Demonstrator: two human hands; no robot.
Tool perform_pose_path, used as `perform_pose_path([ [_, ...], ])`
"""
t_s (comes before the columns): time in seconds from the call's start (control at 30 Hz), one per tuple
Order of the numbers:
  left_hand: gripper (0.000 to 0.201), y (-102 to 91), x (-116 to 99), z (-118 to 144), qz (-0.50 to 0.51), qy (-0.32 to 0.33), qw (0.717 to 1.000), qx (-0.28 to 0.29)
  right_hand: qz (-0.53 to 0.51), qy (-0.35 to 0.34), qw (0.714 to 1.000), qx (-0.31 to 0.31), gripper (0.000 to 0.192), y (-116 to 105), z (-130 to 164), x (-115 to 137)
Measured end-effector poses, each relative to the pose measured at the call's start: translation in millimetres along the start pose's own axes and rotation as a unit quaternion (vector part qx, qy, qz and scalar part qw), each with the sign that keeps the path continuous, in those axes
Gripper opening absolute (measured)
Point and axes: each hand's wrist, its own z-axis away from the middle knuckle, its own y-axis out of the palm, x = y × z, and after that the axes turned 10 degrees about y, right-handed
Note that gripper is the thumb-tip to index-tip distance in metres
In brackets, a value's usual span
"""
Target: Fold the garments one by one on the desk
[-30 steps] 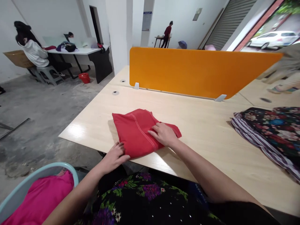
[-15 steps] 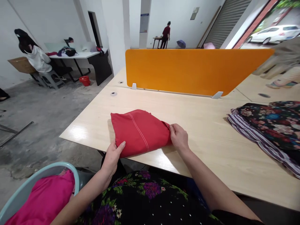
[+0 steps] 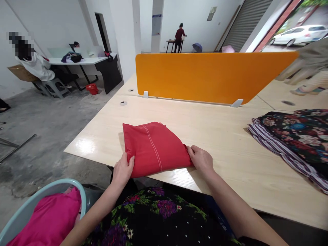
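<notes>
A folded red garment [image 3: 156, 148] with a double line of white stitching lies at the front edge of the pale wooden table [image 3: 97, 130]. Its near edge reaches slightly over the table's edge. My left hand [image 3: 123, 169] pinches the garment's left side, thumb on top and the other fingers partly hidden. At the right corner, my right hand [image 3: 201, 158] is closed on a bunched end of the same cloth. What kind of garment it is, I cannot tell.
An orange divider [image 3: 215, 78] stands across the table's back. Floral and striped clothes [image 3: 294, 140] lie at the right. Below left, a light-blue basin [image 3: 48, 186] holds bright pink cloth [image 3: 48, 215]. Other people are farther off, one seated at the left, one standing at the back.
My right hand has moved slightly right and down, drawing the red garment's right end with it. The cloth looks flatter and more stretched. My left hand stays at its left side.
</notes>
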Motion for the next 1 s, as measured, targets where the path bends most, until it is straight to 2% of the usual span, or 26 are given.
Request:
perform_pose_path([
  [0.1,0.03,-4.1,-5.0,1.0,-0.067,-0.025,0.997,0.026,0.081,-0.018,0.996,0.014,0.04,-5.6,1.0,-0.1],
  [0.2,0.034,-2.9,-4.4,2.8,-0.068,-0.021,0.997,0.023,0.118,-0.059,0.99,-0.043,0.032,-18.6,0.8,4.8],
  [0.27,0.043,-0.5,-3.2,4.9,-0.083,0.013,0.996,-0.025,0.071,-0.13,0.984,-0.1,0.03,-29.0,-1.3,17.0],
  [0.33,0.053,0.2,-3.9,5.8,-0.126,0.082,0.985,-0.088,0.005,-0.221,0.968,-0.116,0.034,-36.3,-5.2,37.2],
  [0.43,0.051,-5.0,-10.5,-1.5,-0.191,0.205,0.95,-0.137,-0.013,-0.304,0.95,-0.067,0.044,-33.6,-12.3,73.5],
  [0.57,0.045,-11.1,-17.9,-31.7,-0.221,0.311,0.913,-0.143,0.034,-0.323,0.943,0.072,0.06,-7.0,-15.0,103.3],
  [0.63,0.048,-6.8,-13.8,-49.5,-0.231,0.31,0.915,-0.115,0.034,-0.328,0.936,0.119,0.062,6.4,-13.2,105.2],
  [0.7,0.053,2.1,-4.1,-63.7,-0.234,0.271,0.931,-0.071,0.02,-0.326,0.937,0.124,0.063,14.0,-12.1,101.8],
  [0.8,0.056,15.8,12.0,-74.2,-0.224,0.227,0.947,-0.029,0.014,-0.313,0.941,0.125,0.063,12.6,-14.2,97.4],
  [0.9,0.056,21.5,20.3,-75.1,-0.222,0.238,0.945,-0.038,0.023,-0.295,0.945,0.141,0.064,-0.6,-18.9,103.9],
  [1.0,0.054,21.0,22.7,-74.2,-0.227,0.256,0.938,-0.061,0.01,-0.299,0.946,0.123,0.064,-13.8,-22.9,123.8],
])
